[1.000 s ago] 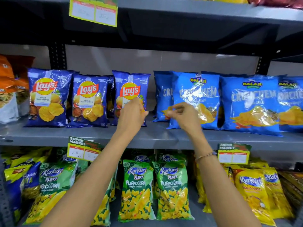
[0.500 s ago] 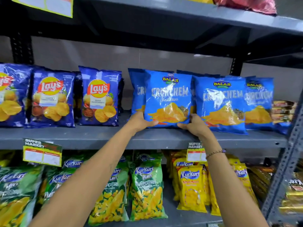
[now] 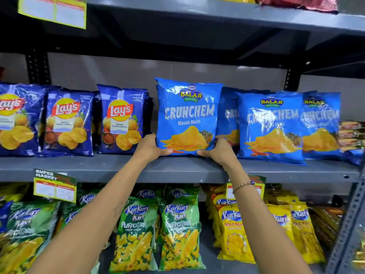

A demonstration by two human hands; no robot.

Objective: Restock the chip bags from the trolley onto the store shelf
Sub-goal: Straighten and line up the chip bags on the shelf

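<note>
A light blue Crunchem chip bag [image 3: 188, 115] stands upright on the grey middle shelf [image 3: 118, 167], raised a little at its front. My left hand [image 3: 151, 147] grips its lower left corner and my right hand [image 3: 217, 150] grips its lower right corner. More Crunchem bags [image 3: 270, 125] stand to its right, partly behind it. Dark blue Lay's bags [image 3: 122, 121] stand in a row to the left. The trolley is out of view.
Green Kurkure Puffcorn bags [image 3: 177, 234] and yellow Kurkure bags [image 3: 233, 232] fill the shelf below. Price tags [image 3: 55, 186] hang from the shelf edge. A grey upright post [image 3: 349, 224] stands at the right. The upper shelf [image 3: 197, 14] holds more bags.
My hands left the Lay's bags and moved right to the front Crunchem bag, took its lower corners, and lifted it more upright. The view has come closer to the shelf.
</note>
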